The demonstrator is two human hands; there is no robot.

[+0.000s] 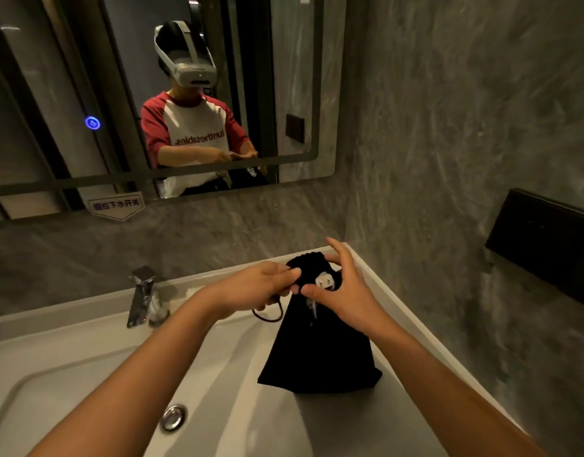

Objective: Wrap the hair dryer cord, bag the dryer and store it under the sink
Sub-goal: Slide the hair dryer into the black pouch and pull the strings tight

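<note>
A black drawstring bag [320, 354] stands on the right side of the white sink counter [376, 285], bulging with something hidden inside. A white plug [326, 280] and a bit of white cord poke out of its mouth. My left hand [261, 286] pinches the left rim of the bag's mouth, with the drawstring loop [267, 315] hanging below it. My right hand [341, 288] grips the right rim, thumb by the plug. The dryer itself is not visible.
A chrome tap [142, 296] stands at the back left of the basin, and the drain [173, 417] sits low in the bowl. A mirror [53, 94] hangs above. Grey stone wall closes the right side, with a black holder [544, 242] mounted on it.
</note>
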